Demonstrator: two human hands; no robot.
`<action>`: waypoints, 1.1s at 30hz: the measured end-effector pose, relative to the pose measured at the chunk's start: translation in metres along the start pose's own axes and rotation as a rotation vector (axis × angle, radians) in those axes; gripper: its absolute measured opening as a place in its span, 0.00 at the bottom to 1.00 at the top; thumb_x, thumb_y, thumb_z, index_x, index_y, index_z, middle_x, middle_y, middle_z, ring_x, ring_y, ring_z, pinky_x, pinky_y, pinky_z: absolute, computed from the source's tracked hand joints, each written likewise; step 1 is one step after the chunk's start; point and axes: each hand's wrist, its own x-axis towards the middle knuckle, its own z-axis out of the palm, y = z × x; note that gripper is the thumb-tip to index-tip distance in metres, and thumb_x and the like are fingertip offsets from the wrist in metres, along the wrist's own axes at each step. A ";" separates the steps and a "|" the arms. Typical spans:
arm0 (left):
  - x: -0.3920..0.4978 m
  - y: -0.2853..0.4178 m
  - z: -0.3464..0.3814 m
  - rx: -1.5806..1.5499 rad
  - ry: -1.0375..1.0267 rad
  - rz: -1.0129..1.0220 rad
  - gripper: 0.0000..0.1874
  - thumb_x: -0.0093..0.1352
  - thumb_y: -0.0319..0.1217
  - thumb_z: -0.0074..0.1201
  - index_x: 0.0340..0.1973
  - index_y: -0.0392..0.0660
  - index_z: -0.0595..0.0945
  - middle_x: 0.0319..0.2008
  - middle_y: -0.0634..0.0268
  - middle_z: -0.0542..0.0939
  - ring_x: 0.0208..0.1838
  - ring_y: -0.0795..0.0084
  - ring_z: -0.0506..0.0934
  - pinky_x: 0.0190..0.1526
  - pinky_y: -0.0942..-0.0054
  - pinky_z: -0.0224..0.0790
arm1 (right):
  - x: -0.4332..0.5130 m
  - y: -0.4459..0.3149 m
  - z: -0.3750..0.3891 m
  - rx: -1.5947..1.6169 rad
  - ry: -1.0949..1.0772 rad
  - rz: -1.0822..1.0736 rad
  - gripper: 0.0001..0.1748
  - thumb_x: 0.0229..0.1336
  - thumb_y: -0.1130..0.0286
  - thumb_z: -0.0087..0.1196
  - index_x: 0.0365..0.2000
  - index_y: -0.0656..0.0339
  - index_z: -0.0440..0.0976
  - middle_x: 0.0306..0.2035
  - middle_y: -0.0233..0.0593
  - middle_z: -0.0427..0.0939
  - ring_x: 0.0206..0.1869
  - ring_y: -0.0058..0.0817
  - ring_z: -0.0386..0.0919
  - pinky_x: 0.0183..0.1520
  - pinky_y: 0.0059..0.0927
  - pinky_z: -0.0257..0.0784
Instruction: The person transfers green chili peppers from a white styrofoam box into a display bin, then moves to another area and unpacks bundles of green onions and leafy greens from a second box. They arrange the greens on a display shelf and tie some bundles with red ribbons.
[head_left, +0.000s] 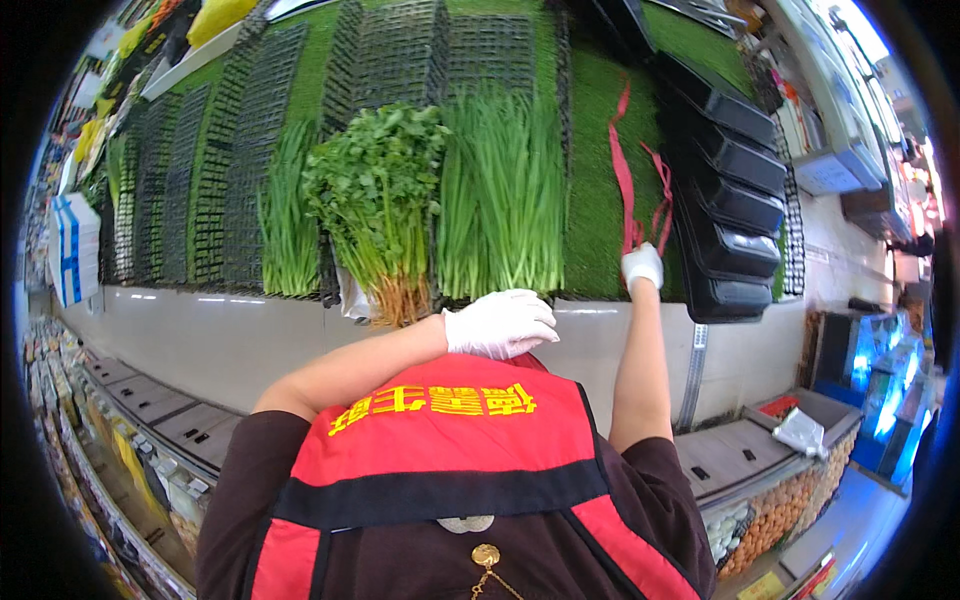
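Note:
My right hand (643, 266), in a white glove, is closed on the lower end of a red ribbon (619, 165), whose strands trail up over the green artificial turf (589, 247). Gloved in white too, my left hand (504, 324) is bent across in front of my chest, just below the cut ends of long green stalks (510, 202); its palm is hidden, so whether it holds anything does not show. Left of those stalks lies leafy coriander or celery (382, 180) with brownish roots. Another bunch of thin green stalks (292, 217) lies farther left.
Nested black plastic trays (739, 217) are stacked right of the ribbon. Black plastic grids (397, 52) stand behind the greens. A white foam box with blue tape (75, 247) is at the far left. Eggs (780, 517) fill a display at the lower right.

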 end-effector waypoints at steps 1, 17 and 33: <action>0.001 -0.001 -0.004 -0.035 0.012 -0.010 0.12 0.68 0.32 0.56 0.47 0.49 0.83 0.49 0.62 0.81 0.56 0.59 0.77 0.60 0.59 0.69 | 0.021 0.027 0.011 0.153 -0.047 -0.064 0.10 0.56 0.72 0.54 0.39 0.65 0.77 0.37 0.51 0.84 0.37 0.45 0.84 0.41 0.43 0.79; -0.138 0.019 -0.150 -1.961 1.020 0.049 0.62 0.60 0.79 0.37 0.73 0.41 0.56 0.70 0.47 0.67 0.71 0.47 0.67 0.72 0.43 0.54 | -0.358 -0.339 -0.004 0.955 -0.609 -1.039 0.05 0.56 0.74 0.56 0.34 0.63 0.75 0.29 0.32 0.76 0.33 0.22 0.74 0.42 0.27 0.71; -0.546 -0.037 -0.361 -1.206 1.626 -0.069 0.17 0.78 0.35 0.46 0.53 0.36 0.79 0.57 0.43 0.78 0.60 0.50 0.78 0.63 0.50 0.72 | -0.404 -0.570 0.171 1.437 -0.828 -0.652 0.09 0.61 0.72 0.60 0.40 0.65 0.77 0.33 0.37 0.80 0.36 0.25 0.79 0.44 0.32 0.78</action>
